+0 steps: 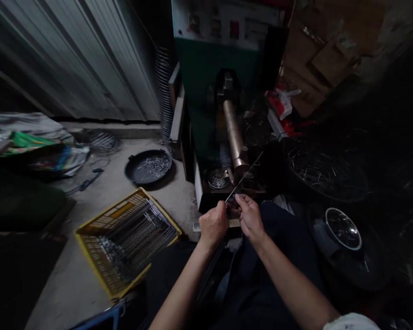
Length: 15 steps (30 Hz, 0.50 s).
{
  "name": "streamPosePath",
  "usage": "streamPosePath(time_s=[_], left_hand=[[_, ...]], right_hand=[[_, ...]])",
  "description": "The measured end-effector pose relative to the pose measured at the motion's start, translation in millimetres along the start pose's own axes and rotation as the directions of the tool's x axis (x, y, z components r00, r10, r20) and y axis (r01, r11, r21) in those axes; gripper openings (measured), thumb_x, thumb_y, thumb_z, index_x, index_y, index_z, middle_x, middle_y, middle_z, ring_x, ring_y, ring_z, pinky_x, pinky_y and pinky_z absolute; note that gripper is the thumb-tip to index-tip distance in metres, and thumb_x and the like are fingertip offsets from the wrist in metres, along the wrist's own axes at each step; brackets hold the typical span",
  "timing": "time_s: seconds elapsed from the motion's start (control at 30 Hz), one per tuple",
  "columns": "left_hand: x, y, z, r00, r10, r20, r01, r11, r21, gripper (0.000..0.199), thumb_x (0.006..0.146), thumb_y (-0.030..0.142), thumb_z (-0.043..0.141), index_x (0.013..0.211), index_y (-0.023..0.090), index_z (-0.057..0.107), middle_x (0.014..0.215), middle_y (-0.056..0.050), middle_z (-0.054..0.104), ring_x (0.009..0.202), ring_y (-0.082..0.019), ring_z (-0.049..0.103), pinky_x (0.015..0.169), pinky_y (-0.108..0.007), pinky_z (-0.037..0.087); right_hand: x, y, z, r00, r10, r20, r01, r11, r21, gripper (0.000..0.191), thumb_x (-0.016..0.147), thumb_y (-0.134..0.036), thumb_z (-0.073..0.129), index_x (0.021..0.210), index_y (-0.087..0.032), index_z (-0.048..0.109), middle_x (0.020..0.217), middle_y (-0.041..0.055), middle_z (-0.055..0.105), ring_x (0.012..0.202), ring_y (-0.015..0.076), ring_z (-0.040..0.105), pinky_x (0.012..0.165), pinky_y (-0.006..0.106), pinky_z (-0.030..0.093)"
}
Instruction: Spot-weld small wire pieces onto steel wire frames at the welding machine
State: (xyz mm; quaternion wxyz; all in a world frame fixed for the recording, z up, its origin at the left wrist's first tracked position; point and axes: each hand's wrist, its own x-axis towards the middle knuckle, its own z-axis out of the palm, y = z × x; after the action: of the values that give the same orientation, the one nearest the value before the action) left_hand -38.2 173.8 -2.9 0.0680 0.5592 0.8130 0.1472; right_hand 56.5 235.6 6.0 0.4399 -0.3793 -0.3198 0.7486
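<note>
Two bare hands, low in a dim workspace: the left hand (213,223) is closed around the near end of a thin metal rod (245,177); the right hand (251,217) is just beside it, fingers bent inward, but whether they grip anything cannot be told. The rod slants up and away, in front of a green machine (204,87) with a thick brass-coloured bar (233,130).

Pale concrete floor (69,284) to the left; ribbed metal wall (69,59) behind it. Crumpled sacks (37,130) at far left, a tall coil (164,94) near the machine, cardboard (304,87) at upper right.

Right side deep in shadow, outlines lost. Fingertips of the right hand dark and indistinct; the rod's near end hidden in the left fist. Machine cut off at the top edge.

Containers: a yellow crate (123,206), tilted in view, with long thin rods (137,238) lying side by side; a black pan (128,172) with loose metal pieces; a small dish (209,184) of tiny bits at the machine's foot; a large dark basin holding thin slivers (318,172); a pale-rimmed bowl (358,234), contents unclear.
</note>
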Motion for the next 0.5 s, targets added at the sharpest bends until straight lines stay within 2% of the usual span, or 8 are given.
streamPosePath(time_s=[0.5], left_hand=[[12,-2,0.7,1.000,0.013,-0.005,-0.013,1.000,-0.014,0.028,0.099,0.025,0.030,0.095,0.021,0.057,0.074,-0.007,0.071,0.072,-0.024,0.071,0.052,-0.030,0.031]], right_hand=[[15,-5,3,0.999,-0.043,-0.029,0.042,0.998,-0.046,0.033,0.067,-0.042,0.084,0.084,-0.020,0.067,0.077,0.0013,0.072,0.069,0.0177,0.070,0.059,0.026,0.057]])
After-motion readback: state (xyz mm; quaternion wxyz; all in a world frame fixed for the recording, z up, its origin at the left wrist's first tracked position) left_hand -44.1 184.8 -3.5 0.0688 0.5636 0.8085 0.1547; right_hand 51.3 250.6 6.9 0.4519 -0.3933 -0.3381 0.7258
